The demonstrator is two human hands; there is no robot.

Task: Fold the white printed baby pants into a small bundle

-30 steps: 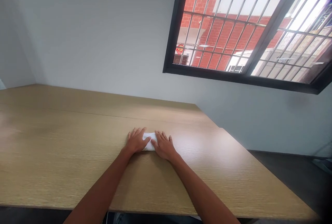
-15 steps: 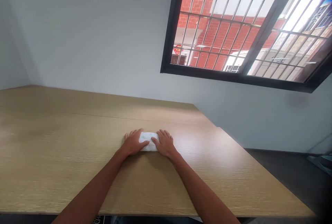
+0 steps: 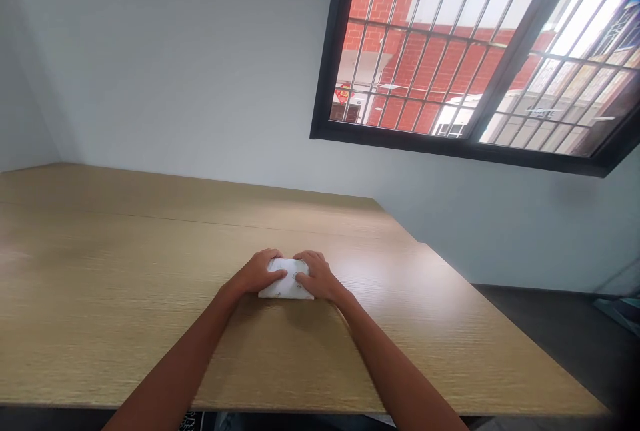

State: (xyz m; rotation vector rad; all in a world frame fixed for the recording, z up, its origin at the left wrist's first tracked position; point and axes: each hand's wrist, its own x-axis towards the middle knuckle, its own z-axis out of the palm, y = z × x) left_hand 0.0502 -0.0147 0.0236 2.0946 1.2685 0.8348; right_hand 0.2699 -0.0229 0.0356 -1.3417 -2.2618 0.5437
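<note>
A small white folded bundle (image 3: 286, 289) with small printed figures lies on the wooden table, a little right of the table's middle. Whether it is cloth, paper or a diaper, I cannot tell. My left hand (image 3: 261, 272) grips its left side, the thumb lying on top and the fingers curled around the far left edge. On the other side my right hand (image 3: 318, 274) holds it the same way, thumb on top and fingers bent over the far right edge. The near edge of the bundle shows between my wrists; its far corners are hidden under the fingers.
The wooden table (image 3: 125, 298) stretches far to the left, with a seam across its back part. Its right edge slants toward me, with dark floor (image 3: 550, 324) beyond. A pale wall (image 3: 175, 71) and a barred window (image 3: 450, 51) stand behind.
My hands have drawn slightly closer together, with the fingers curled in more over the far edge. More of the bundle's near part now shows, and it looks wider toward me.
</note>
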